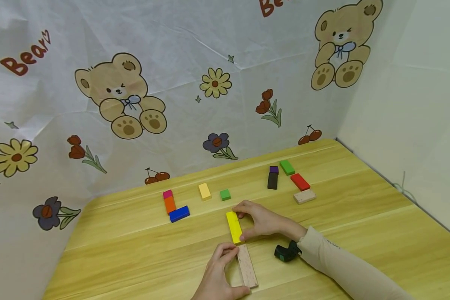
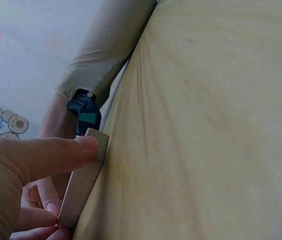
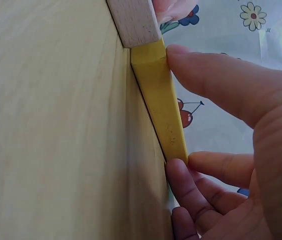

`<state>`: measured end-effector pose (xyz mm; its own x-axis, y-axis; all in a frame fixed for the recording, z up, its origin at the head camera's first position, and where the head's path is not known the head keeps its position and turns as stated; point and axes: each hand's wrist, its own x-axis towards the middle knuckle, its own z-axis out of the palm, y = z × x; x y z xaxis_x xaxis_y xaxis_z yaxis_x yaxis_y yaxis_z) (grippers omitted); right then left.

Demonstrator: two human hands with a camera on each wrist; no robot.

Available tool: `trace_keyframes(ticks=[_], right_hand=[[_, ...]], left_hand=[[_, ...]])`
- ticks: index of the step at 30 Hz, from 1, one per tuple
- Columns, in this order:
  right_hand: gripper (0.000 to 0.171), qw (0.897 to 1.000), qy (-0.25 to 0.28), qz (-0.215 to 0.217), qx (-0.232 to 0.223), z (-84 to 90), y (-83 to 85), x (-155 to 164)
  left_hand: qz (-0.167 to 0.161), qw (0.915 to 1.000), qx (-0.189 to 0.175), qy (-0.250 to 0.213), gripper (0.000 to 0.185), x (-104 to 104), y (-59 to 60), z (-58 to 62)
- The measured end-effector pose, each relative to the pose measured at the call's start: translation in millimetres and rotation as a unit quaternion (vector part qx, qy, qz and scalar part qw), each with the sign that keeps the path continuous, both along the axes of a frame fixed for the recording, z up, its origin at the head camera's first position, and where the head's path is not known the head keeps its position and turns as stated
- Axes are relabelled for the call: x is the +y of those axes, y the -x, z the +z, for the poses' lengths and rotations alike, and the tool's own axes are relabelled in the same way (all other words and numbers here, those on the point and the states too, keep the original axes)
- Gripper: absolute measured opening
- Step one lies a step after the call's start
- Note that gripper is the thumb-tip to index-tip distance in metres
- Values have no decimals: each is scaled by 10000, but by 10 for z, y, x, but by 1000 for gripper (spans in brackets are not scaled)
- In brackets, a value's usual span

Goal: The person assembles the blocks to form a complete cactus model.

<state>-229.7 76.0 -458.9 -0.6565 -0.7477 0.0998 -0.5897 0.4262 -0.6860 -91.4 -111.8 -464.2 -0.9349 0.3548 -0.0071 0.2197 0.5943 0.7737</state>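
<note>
Right hand (image 1: 264,223) pinching the long yellow wooden block (image 1: 234,227), left hand (image 1: 219,273) gripping the plain beech block (image 1: 246,271) lower centre; a nudge could knock them out of line.

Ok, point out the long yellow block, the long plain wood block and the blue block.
Yellow block (image 1: 233,226), head view, middle of its top face.
Wood block (image 1: 246,271), head view, middle of its top face.
Blue block (image 1: 179,213), head view, top face.

wooden table (image 1: 360,233) | small coloured blocks (image 1: 225,194) scattered | two long blocks (image 1: 234,226) end-to-end
</note>
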Motion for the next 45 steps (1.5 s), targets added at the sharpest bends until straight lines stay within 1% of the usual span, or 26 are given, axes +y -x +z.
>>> trace_keyframes(ticks=[9, 18, 27, 32, 45], right_hand=[[77, 10000, 32, 59, -10, -31, 12, 3], [77, 10000, -21, -41, -53, -34, -4, 23], [74, 10000, -4, -63, -52, -28, -7, 25], [74, 10000, -1, -65, -57, -37, 2, 23], [72, 10000, 8, -45, -85, -37, 8, 36]], left_hand=[[-28, 9999, -28, -101, 88, -3, 3, -25], [-120, 9998, 159, -95, 89, -11, 7, -28], [-101, 9997, 159, -142, 88, -8, 8, -27], [-88, 9998, 188, -83, 89, -13, 13, -27], [-16, 9999, 120, 68, 90, -3, 3, -3]])
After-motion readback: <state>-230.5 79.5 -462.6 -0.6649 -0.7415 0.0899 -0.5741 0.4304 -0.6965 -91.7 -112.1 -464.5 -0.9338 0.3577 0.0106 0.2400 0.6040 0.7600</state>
